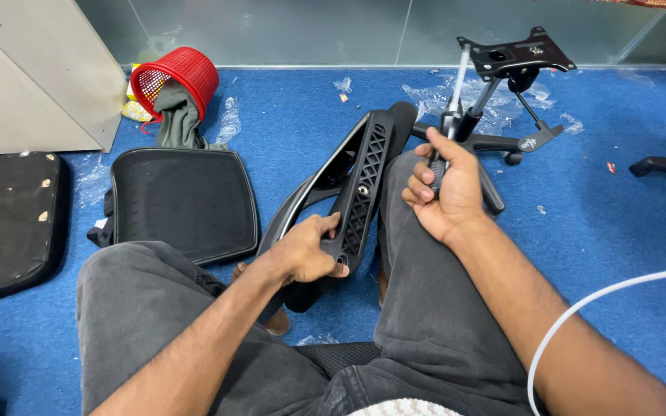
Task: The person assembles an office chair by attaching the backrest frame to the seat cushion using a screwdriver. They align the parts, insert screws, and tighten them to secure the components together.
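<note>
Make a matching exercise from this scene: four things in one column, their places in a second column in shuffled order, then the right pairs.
Things:
1. black armrest
2. red basket
3. mesh seat panel
4. chair base

Places:
A. tipped on its side by the wall, a grey cloth spilling out
B. flat on the blue carpet left of the person's legs
C. in the grip of the left hand
D. on the carpet beyond the right hand

Pairs: 1-C, 2-A, 3-B, 4-D

One head camera, looking steeply down from a seated person over both knees to the blue floor (310,131). Hands sit close in, centre frame; the glass wall (271,31) runs along the far edge.
</note>
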